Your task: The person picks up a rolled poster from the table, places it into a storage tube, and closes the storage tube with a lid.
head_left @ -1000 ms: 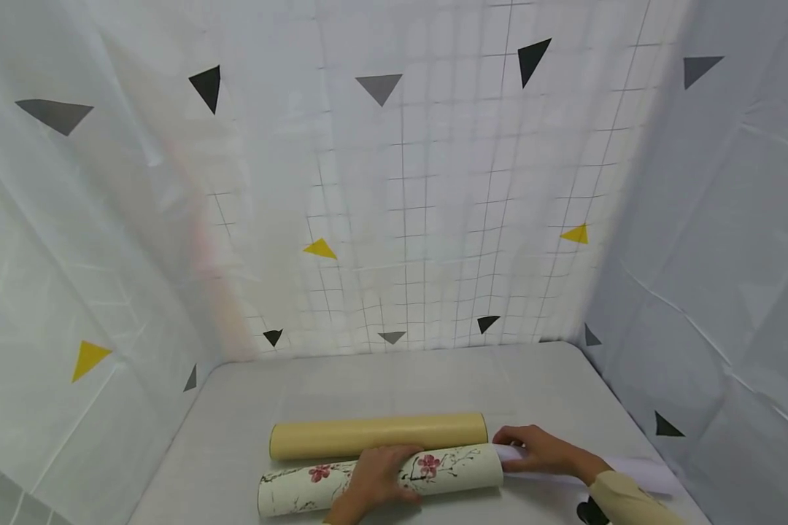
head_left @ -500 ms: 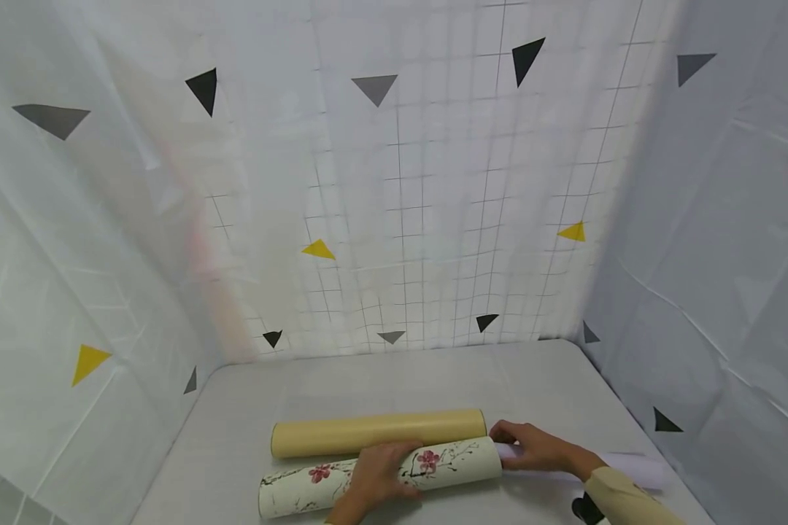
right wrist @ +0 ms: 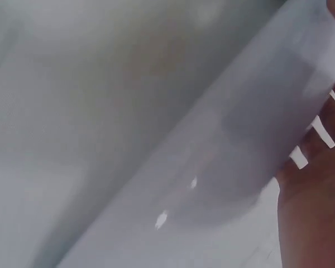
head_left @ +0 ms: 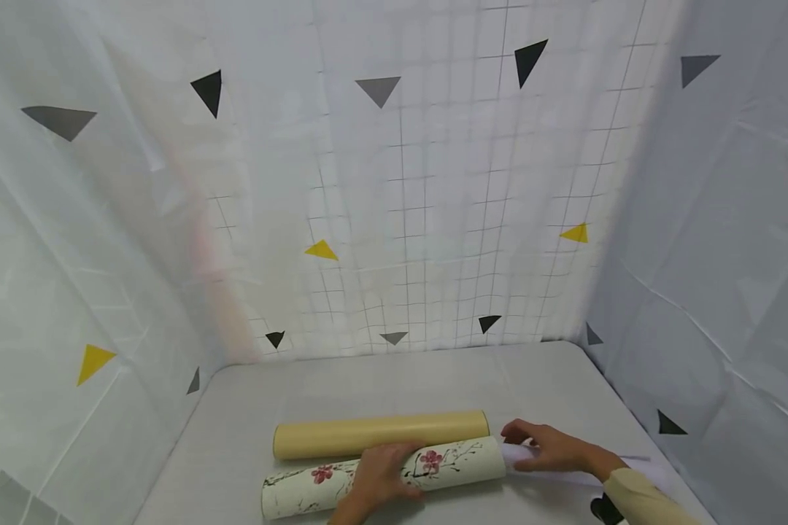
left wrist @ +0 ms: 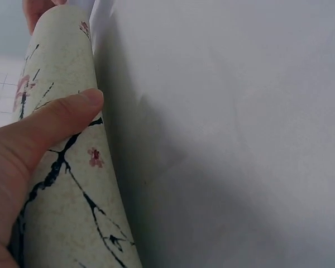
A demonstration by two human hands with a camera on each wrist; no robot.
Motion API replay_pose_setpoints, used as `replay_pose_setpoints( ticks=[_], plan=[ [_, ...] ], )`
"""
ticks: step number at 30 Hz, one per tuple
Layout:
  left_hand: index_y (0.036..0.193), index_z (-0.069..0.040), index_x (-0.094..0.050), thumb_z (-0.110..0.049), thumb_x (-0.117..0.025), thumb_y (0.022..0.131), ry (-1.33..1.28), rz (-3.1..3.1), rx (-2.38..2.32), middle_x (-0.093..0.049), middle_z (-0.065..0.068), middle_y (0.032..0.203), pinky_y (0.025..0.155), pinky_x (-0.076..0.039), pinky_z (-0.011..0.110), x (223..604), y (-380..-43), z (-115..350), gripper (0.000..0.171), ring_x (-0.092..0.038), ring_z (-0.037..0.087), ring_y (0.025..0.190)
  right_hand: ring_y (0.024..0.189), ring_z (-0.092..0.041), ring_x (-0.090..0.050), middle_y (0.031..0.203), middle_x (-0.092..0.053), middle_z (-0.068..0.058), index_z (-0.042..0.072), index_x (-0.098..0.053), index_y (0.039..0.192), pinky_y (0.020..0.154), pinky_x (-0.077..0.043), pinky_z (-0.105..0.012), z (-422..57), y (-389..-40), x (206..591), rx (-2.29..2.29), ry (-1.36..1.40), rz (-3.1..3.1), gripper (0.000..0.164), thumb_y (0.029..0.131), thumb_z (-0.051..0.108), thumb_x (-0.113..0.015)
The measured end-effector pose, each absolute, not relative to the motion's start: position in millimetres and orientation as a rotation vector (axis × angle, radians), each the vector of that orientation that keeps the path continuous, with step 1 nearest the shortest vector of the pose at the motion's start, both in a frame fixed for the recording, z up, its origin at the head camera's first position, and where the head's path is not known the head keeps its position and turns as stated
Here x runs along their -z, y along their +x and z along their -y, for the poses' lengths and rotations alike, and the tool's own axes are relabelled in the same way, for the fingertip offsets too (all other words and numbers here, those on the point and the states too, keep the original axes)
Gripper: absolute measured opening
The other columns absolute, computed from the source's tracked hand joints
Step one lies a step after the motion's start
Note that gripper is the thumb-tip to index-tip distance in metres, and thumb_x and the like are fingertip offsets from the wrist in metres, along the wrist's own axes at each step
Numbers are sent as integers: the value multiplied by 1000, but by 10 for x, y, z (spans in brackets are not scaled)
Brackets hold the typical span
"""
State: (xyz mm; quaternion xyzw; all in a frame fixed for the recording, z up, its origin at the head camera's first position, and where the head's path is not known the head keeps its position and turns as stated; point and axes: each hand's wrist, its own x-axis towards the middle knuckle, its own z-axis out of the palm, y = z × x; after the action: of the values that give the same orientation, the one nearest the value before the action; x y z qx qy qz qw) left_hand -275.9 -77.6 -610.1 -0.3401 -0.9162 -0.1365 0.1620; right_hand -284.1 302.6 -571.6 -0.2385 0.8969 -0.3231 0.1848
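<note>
Slightly tilted on the table lies a cream wallpaper-like roll (head_left: 460, 459) printed with dark branches and red blossoms. My left hand (head_left: 382, 474) grips it around its middle; in the left wrist view the thumb lies across the print. A glossy white roll (right wrist: 234, 134) extends from the floral roll's right end, its inserted part hidden. My right hand (head_left: 558, 448) holds the white roll just right of that opening, fingers curved over the far side and thumb on the near side. In the right wrist view the fingers (right wrist: 329, 117) run along the roll's edge.
A plain yellow roll (head_left: 381, 432) lies directly behind the floral roll, parallel and close against it. The white table (head_left: 394, 379) has rounded far corners. White sheeting (head_left: 433, 277) with dark, grey and yellow triangles encloses it on three sides. A small black object (head_left: 605, 509) shows below the right sleeve.
My right hand has shifted a little to the right along the white roll, away from the floral roll's end. The left hand keeps its grip in the same place.
</note>
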Motion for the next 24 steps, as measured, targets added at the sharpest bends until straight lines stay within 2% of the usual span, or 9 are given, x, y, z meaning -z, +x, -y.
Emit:
replay_pose_setpoints(
  ticks=[4,8,12,16,19,24],
  plan=[
    [127,-30,-69,-58,-94,56,-976,2608,386,-78,-15,113,71,-53,18,6104,-2760,756,80,-73,4,91,111,-21,-61,128,-64,-5,9,-56,134,93,-52,-42,-3312,-2803,5688,786,-606,-2578,63,86,40,-82],
    [127,-31,-69,-59,-94,55,-973,2620,370,-78,-15,112,70,-53,19,6111,-2760,739,81,-73,4,91,113,-29,-58,129,-60,-8,8,-56,132,91,-51,-43,-3549,-2745,5633,697,-567,-2611,67,80,40,-87],
    [128,-34,-68,-61,-94,56,-949,2672,344,-77,-16,111,70,-54,19,6107,-2763,733,81,-72,2,92,112,-34,-57,126,-56,-8,10,-58,125,90,-51,-49,-3632,-2718,5599,682,-507,-2593,61,78,33,-89],
    [129,-35,-67,-60,-94,56,-930,2711,349,-77,-18,113,72,-55,20,6098,-2761,728,81,-72,1,94,108,-23,-57,120,-58,-1,18,-63,118,94,-51,-51,-3642,-2738,5630,640,-445,-2565,50,78,30,-89],
    [129,-35,-67,-60,-94,56,-931,2711,351,-77,-17,113,72,-55,20,6093,-2754,727,82,-72,1,93,103,-11,-57,116,-62,3,20,-66,115,94,-51,-42,-3662,-2760,5684,620,-487,-2555,43,80,30,-87],
    [128,-34,-68,-59,-95,56,-936,2703,359,-77,-18,112,72,-54,19,6088,-2742,728,81,-72,1,93,93,2,-55,110,-69,7,18,-68,115,82,-48,-25,-3680,-2781,5744,674,-615,-2525,38,82,29,-84]
  ],
)
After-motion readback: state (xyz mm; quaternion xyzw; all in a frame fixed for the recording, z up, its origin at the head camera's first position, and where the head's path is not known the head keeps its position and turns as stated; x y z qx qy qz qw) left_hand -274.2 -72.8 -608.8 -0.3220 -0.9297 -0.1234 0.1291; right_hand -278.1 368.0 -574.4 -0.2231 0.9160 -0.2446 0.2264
